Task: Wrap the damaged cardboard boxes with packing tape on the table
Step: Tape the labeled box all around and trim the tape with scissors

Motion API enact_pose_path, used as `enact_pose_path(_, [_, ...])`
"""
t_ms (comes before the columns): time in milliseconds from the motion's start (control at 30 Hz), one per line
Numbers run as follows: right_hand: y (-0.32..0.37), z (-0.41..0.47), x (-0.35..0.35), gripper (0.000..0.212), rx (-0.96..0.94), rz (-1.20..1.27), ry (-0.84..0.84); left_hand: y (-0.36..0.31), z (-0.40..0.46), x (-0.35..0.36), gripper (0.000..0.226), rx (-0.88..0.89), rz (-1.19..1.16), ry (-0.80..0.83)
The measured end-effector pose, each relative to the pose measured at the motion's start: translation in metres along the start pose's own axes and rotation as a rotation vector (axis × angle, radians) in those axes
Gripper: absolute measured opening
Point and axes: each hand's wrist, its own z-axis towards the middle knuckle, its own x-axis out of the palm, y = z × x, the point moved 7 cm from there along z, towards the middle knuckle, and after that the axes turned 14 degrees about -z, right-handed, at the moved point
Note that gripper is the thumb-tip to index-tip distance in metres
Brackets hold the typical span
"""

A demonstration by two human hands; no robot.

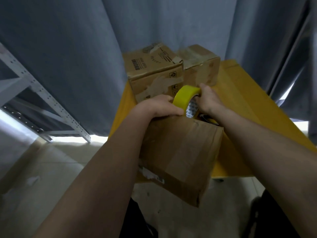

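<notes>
- The right hand [208, 99] holds the yellow tape roll [184, 98] upright, its fingers [197, 95] hooked through the core and over the outer band; the roll stands at the far top edge of the near cardboard box [180, 152].
- The left hand [157, 105] rests on that same far edge just left of the roll, thumb [176, 111] curled and touching the yellow band, the other fingers bent over the box's far side.
- The step looks like starting or running a strip along the box top. To do it well, I would keep the left thumb pressing the tape end flat to the cardboard while the right hand pulls the roll away under steady tension, so the strip lies without creases.
- The near box overhangs the near edge of the yellow desk [243, 93]; bracing it matters, as a hard pull could tip it.
- The near box is closed; its contents cannot be seen.
- Beyond the fingers sit two more worn boxes [154, 73], patched with old tape, both closed, contents hidden.
- Just right of the roll, behind the box, a dark object [208, 118] is partly hidden.
</notes>
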Motion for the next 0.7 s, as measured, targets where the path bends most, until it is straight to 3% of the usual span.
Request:
enact_pose_path(100, [0.005, 0.0, -0.01, 0.019, -0.056, -0.092, -0.112, -0.013, 0.005, -0.003, 0.046, -0.001, 0.049, 0.044])
enact_pose_path(200, [0.007, 0.003, -0.02, 0.016, -0.1, -0.135, -0.199, -0.018, 0.01, -0.001, 0.042, 0.028, -0.003, 0.034])
enact_pose_path(300, [-0.001, 0.007, -0.014, 0.014, -0.088, -0.12, -0.105, -0.017, 0.011, 0.004, 0.051, 0.076, -0.123, 0.023])
enact_pose_path(400, [-0.007, 0.009, -0.005, 0.027, -0.072, -0.065, -0.032, -0.009, 0.013, 0.005, 0.059, 0.089, -0.282, -0.03])
enact_pose_path(500, [-0.011, 0.01, -0.003, 0.04, -0.077, -0.013, 0.039, -0.001, 0.02, 0.008, 0.055, 0.045, -0.22, -0.176])
enact_pose_path(600, [-0.03, 0.008, 0.005, 0.043, -0.031, -0.259, 0.153, 0.001, 0.023, 0.009, 0.047, 0.055, -0.172, -0.241])
enact_pose_path(700, [-0.047, -0.005, 0.027, 0.038, -0.071, -0.442, 0.34, 0.004, 0.022, 0.009, 0.063, 0.058, -0.308, -0.233])
